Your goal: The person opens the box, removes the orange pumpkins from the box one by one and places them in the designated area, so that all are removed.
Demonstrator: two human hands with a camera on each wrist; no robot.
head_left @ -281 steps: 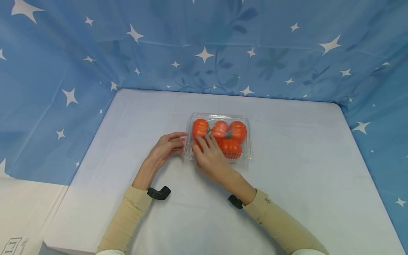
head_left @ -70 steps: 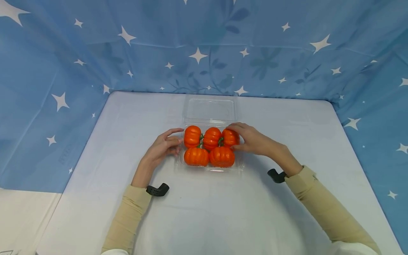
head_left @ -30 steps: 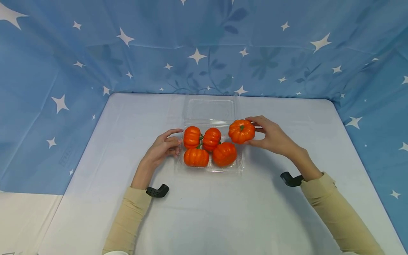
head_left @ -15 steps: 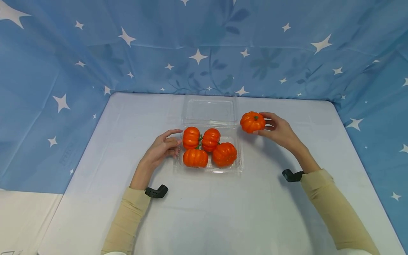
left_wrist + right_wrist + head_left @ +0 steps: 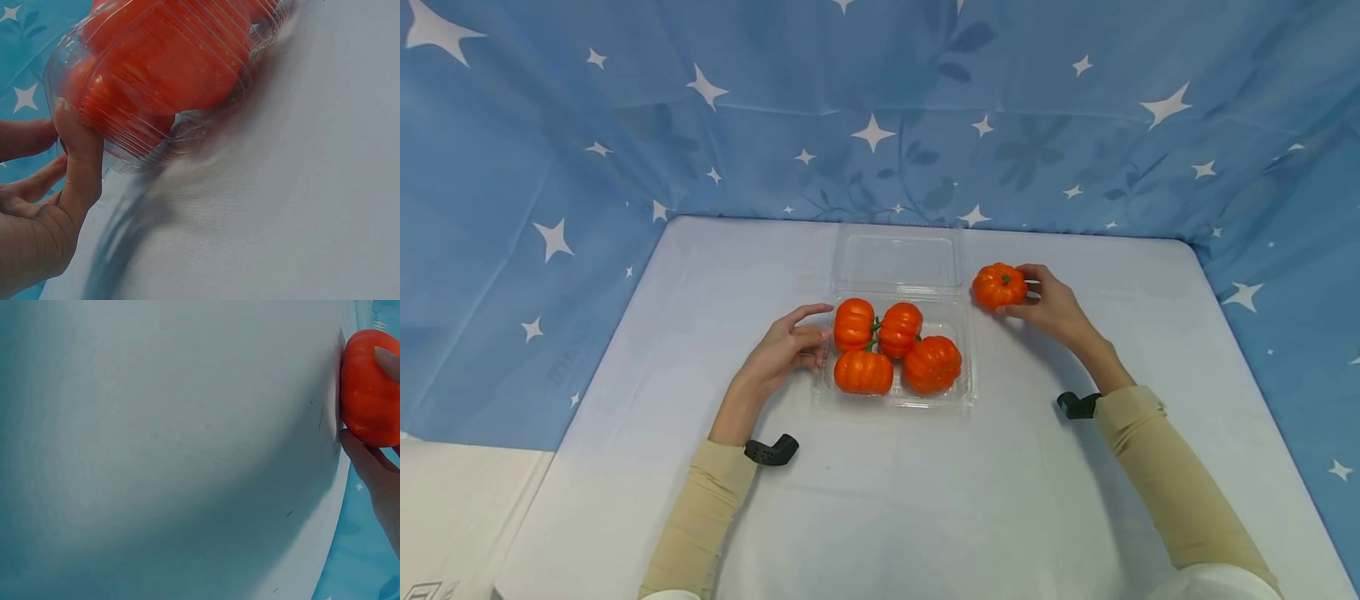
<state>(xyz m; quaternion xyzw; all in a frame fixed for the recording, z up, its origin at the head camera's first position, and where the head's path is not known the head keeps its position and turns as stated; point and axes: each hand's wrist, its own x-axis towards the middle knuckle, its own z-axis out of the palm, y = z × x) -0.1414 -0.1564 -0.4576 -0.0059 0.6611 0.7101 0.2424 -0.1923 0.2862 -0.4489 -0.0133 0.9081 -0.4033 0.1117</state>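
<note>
A clear plastic clamshell container (image 5: 966, 392) lies unfolded on the table, its lid (image 5: 897, 260) tipped back toward the curtain. Inside its base are several small orange pumpkins (image 5: 863, 372) with green stems. My left hand (image 5: 780, 350) holds the container's left edge; the left wrist view shows the thumb (image 5: 80, 150) against the clear wall. Just right of the container, another orange pumpkin (image 5: 1000, 287) sits stem-up at the table surface. My right hand (image 5: 1054, 308) grips that pumpkin from its right side, with thumb and fingers round it, as the right wrist view also shows.
The white table (image 5: 880, 500) ends at a blue star-patterned curtain (image 5: 880, 108) at the back and sides. A pale box or board (image 5: 467, 500) stands at the lower left. Black wrist cameras (image 5: 772, 451) sit on both wrists.
The container lid was opened. My right hand took the right back pumpkin out, carried it right and lowered it to the table. The front right pumpkin turned. My left hand stayed at the container.
</note>
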